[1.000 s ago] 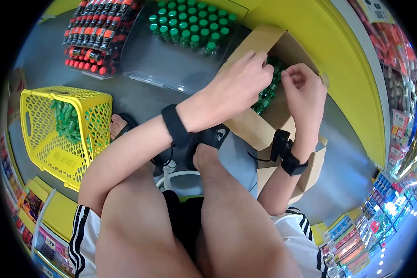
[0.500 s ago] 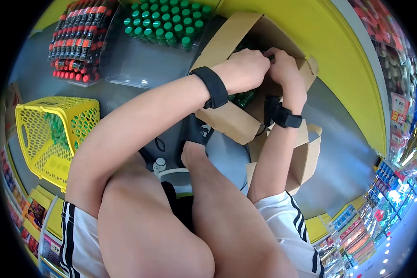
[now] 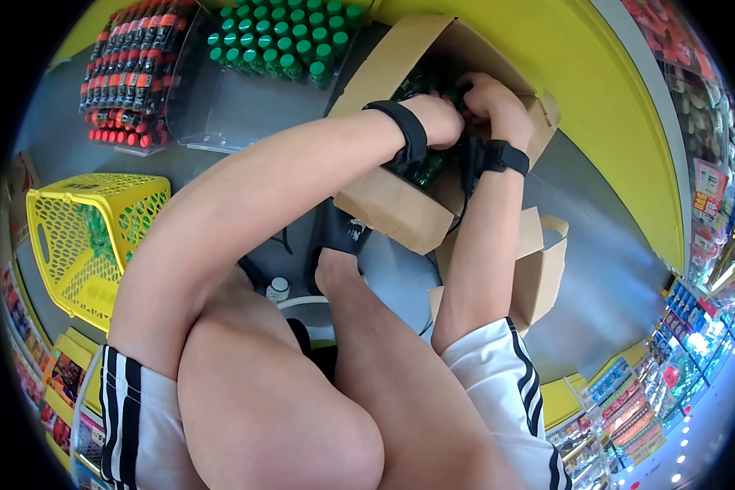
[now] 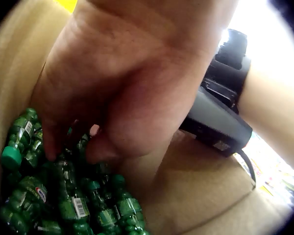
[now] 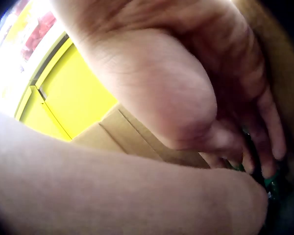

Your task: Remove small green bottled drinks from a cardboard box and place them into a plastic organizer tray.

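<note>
An opened cardboard box holds many small green bottles, and both hands are inside it. My left hand reaches in from the left; in the left wrist view its fingers point down among the bottles, thumb apart, with no bottle visibly gripped. Close beside it, my right hand is bent at the wrist. The right wrist view shows its fingers extended downward, tips at dark green bottles that are mostly hidden.
Green-capped bottles stand in a clear tray, beside red-capped dark bottles. A yellow basket with green bottles is at left. Another open carton sits right of the box, and a yellow base panel curves behind.
Both hands have moved together and down into the box. The right fingers have gone from a pinch-like pose to reaching down. The head view has shifted, so box and tray appear further left.
</note>
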The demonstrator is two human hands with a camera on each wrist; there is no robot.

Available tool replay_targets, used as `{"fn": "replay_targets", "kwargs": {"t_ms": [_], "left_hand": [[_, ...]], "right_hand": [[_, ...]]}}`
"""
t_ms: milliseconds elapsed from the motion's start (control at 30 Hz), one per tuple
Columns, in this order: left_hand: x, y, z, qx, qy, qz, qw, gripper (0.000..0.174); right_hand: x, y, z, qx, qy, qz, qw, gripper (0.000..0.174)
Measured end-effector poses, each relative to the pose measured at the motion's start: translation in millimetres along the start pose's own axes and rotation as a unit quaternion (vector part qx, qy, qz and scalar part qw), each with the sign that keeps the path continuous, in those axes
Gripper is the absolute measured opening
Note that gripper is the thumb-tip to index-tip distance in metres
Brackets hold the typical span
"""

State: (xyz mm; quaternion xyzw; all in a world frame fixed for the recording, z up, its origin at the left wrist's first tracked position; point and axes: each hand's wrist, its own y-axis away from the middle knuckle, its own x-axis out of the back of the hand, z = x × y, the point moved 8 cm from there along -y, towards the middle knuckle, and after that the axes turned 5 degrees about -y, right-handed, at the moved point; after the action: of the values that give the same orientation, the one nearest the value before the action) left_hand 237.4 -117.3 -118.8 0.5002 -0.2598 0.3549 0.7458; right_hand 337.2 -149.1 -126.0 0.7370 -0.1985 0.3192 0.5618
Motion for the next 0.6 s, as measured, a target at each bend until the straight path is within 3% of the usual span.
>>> {"fn": "replay_targets", "kwargs": {"t_ms": [200, 367, 600], "left_hand": [[-1, -11, -8, -0.004, 0.011, 0.026, 1.0, 0.041], [10, 1, -8, -0.013, 0.006, 0.038, 0.999, 0.033], [15, 6, -9, -0.004, -0.002, 0.053, 0.999, 0.036]], "right_hand": [[-6, 4, 2, -0.051, -0.04, -0.028, 0.998, 0.057], [-19, -21, 4, 0.026, 0.032, -0.018, 0.999, 0.058], [-15, -7, 1, -0.012, -0.005, -0.045, 0.999, 0.06]]}}
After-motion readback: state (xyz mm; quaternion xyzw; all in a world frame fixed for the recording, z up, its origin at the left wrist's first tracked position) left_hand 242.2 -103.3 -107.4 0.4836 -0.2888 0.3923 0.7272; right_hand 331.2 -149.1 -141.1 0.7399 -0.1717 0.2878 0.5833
